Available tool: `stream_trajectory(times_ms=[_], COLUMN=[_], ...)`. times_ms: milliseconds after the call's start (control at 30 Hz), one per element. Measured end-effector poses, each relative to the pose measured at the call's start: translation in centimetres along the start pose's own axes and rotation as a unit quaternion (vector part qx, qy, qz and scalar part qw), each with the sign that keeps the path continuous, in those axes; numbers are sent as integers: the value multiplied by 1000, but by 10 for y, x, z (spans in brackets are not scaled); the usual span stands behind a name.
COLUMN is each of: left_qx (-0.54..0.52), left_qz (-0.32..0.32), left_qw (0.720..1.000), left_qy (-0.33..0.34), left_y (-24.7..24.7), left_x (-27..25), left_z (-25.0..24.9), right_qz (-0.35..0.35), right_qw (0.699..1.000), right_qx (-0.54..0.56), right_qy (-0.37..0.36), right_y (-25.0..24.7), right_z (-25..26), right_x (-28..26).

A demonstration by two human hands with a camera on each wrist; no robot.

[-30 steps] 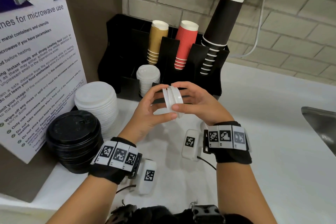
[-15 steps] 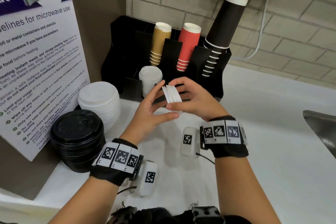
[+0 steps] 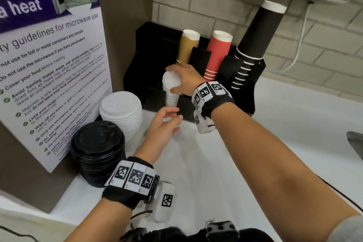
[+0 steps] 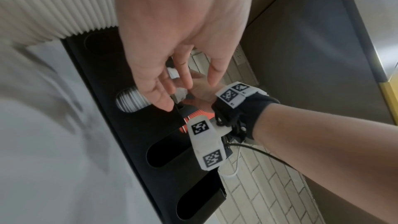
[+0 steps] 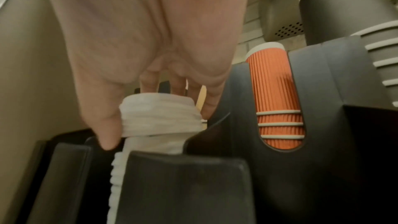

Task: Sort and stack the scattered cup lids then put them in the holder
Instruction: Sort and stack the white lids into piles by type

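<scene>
A black holder (image 3: pixel 149 61) stands against the brick wall. Small white lids (image 3: pixel 171 100) are stacked in its front left slot. My right hand (image 3: pixel 170 80) grips a few small white lids (image 3: pixel 169 82) from above, thumb and fingers round their rim, right on top of that stack. The right wrist view shows these held lids (image 5: pixel 159 115) meeting the stack at the holder's slot (image 5: pixel 185 185). My left hand (image 3: pixel 169 118) hovers just below, in front of the holder, fingers relaxed and holding nothing. In the left wrist view the left hand (image 4: pixel 183 83) is empty.
A tall stack of large white lids (image 3: pixel 121 116) and a stack of black lids (image 3: pixel 98 151) stand left on the white counter (image 3: pixel 275 143). Gold (image 3: pixel 188 47), red (image 3: pixel 218 55) and black cups (image 3: pixel 255 35) fill the holder's back. A poster (image 3: pixel 49 74) stands left, a sink (image 3: pixel 355 143) right.
Both hands held the small lids together in front of the holder. Now the left hand has let go and the right hand has carried the lids forward onto the stack in the holder.
</scene>
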State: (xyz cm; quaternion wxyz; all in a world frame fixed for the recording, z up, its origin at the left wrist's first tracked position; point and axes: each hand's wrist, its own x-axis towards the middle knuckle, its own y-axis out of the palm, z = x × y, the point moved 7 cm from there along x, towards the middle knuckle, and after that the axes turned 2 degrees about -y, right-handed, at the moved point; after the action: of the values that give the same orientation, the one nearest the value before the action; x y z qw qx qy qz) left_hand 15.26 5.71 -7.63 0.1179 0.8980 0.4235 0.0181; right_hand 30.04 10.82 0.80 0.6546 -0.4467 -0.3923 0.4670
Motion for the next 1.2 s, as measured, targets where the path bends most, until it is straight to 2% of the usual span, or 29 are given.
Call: stream_trajectory(times_ms=[100,200,267,400,533,600,667,767,833,900,1033,1200], left_qx=[5,3,0,3,-1,1,-3,-10,-13,-14,-18,-22], left_qz=[-3,-1,2,7,12,19,21,21,24,28,35,44], left_qw=[1000,1000,1000,1000,1000,1000,1000,1000,1000,1000,999,999], left_qy=[-3,-9,-11,-14,-13,-10,-3,2,4,3,-9,-16], left_y=[-2,-2,-2,-2,1,2,3,6,9,11,17,24], left_x=[1,2,3,6,6,6,6,6,6,6,6,3], left_z=[1,2,3,6,7,6,4,3,3,3,7,10], right_qz=[15,14,13,-3,15,-26,-98,-177,-193,-166,-66,61], right_qw=[999,999,997,994,990,995,994,971,949,938,923,901], right_qx=[-25,-31,-78,-113,-137,-87,-4,130,197,200,128,99], right_qy=[-13,3,17,12,25,36,51,95,153,232,357,418], right_y=[9,13,15,18,14,-1,-23,-49,-55,-48,-23,9], right_z=[0,-4,-5,0,1,1,-6,-33,-61,-91,-132,-141], right_x=[3,1,-1,-4,-12,-24,-45,-92,-131,-169,-226,-250])
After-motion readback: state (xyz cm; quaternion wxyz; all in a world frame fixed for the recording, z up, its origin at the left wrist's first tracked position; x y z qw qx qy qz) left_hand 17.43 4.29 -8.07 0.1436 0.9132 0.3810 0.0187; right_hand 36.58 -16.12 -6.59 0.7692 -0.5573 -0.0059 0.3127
